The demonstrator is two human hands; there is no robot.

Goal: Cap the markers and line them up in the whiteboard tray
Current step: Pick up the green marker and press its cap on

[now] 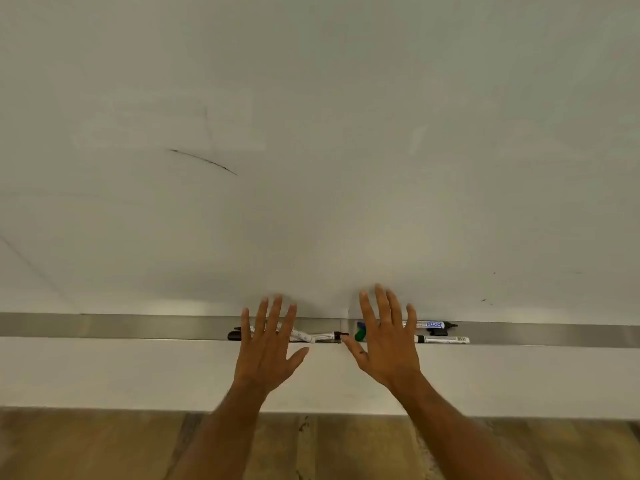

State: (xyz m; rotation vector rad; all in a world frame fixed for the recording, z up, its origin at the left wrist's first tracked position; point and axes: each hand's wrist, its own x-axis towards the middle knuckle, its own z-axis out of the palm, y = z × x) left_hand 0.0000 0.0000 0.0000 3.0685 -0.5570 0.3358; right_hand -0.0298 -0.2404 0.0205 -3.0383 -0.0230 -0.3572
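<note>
A metal whiteboard tray [138, 326] runs across the view below the whiteboard [311, 168]. Several white markers lie in it. Behind my left hand [268, 344] lie white markers [313, 337] at a slant, one with a black tip near the middle joint. Behind my right hand [388, 341] sits a green cap or marker end [360, 334]. A blue-labelled marker [431, 324] and a white marker [445, 339] lie to its right. Both hands are spread flat, fingers apart, in front of the tray, holding nothing.
The whiteboard carries a faint dark stroke [204, 161] at mid-left. Below the tray is a white wall band [104, 372], then wood-look flooring [86, 445]. The tray stretches bare to the far left and far right.
</note>
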